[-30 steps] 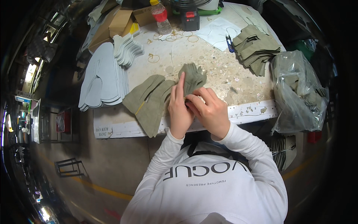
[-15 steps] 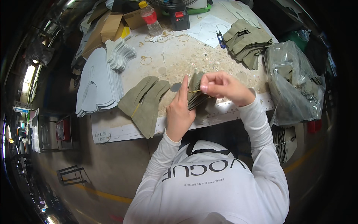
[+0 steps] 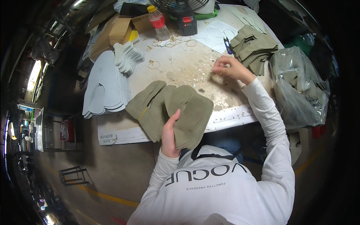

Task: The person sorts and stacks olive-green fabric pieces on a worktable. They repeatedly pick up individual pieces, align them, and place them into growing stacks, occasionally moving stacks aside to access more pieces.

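My left hand grips a stack of olive-green cut fabric pieces, thumb on top and the fingers hidden underneath. The stack is fanned at its lower edge, and no band shows around it. Partly beneath it on the table lies another olive bundle with a thin yellow band across it. My right hand is raised over the table, apart from the stack, its fingers pinched together. A faint, blurred yellowish rubber band seems to hang at its fingertips.
Light-grey cut pieces are stacked at the left. Loose rubber bands, a bottle and a battery-based fan stand farther back. Blue snips, an olive pile and a clear plastic bag are at the right.
The held stack has turned from edge-on to flat and come nearer. My right hand has left it, moving up and right; the yellow band stretched at the stack is off it.
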`<state>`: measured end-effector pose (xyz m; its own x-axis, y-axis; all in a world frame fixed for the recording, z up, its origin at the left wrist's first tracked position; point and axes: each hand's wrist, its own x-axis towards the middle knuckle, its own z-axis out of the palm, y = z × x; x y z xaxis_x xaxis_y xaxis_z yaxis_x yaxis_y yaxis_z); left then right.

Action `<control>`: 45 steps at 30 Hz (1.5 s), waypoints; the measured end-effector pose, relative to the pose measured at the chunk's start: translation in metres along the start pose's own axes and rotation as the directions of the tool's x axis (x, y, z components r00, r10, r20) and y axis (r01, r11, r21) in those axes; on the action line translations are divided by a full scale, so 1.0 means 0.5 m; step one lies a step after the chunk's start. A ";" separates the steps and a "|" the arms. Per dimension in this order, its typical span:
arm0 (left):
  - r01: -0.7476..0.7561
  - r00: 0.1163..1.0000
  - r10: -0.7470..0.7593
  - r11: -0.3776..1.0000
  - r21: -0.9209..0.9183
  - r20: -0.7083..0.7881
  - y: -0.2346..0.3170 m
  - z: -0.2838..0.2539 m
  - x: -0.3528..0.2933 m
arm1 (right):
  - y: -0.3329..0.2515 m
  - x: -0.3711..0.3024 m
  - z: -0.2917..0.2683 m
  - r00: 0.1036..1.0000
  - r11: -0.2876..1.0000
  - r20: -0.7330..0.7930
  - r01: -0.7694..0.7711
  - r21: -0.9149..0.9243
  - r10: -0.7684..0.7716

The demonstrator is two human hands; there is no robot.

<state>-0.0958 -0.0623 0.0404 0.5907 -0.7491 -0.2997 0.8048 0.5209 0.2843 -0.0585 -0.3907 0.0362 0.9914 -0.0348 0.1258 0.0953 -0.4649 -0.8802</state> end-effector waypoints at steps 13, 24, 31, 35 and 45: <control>-0.450 0.891 0.449 0.860 0.242 0.064 -0.040 -0.009 0.056 | -0.163 -0.044 0.148 0.958 0.958 0.014 0.286 0.036 -0.286; -0.479 0.864 0.503 0.805 0.351 0.024 -0.075 -0.010 0.076 | -0.162 -0.160 0.213 0.916 0.951 -0.289 0.219 -0.218 -0.278; -0.497 0.841 0.541 0.775 0.390 -0.004 -0.075 -0.012 0.077 | -0.172 -0.167 0.246 0.871 0.864 -0.293 0.243 -0.440 -0.394; -0.476 0.847 0.531 0.767 0.431 -0.009 -0.068 -0.010 0.077 | -0.178 -0.170 0.258 0.862 0.822 -0.282 0.231 -0.521 -0.422; -0.454 0.873 0.487 0.819 0.351 -0.006 -0.066 -0.006 0.081 | -0.165 -0.164 0.236 0.933 0.870 -0.186 0.196 -0.452 -0.307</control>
<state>-0.0983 -0.1086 0.0159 0.9083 -0.3980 -0.1287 0.3707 0.6236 0.6883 -0.1373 -0.2449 0.0445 0.8792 -0.0546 0.4733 0.2372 -0.8114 -0.5342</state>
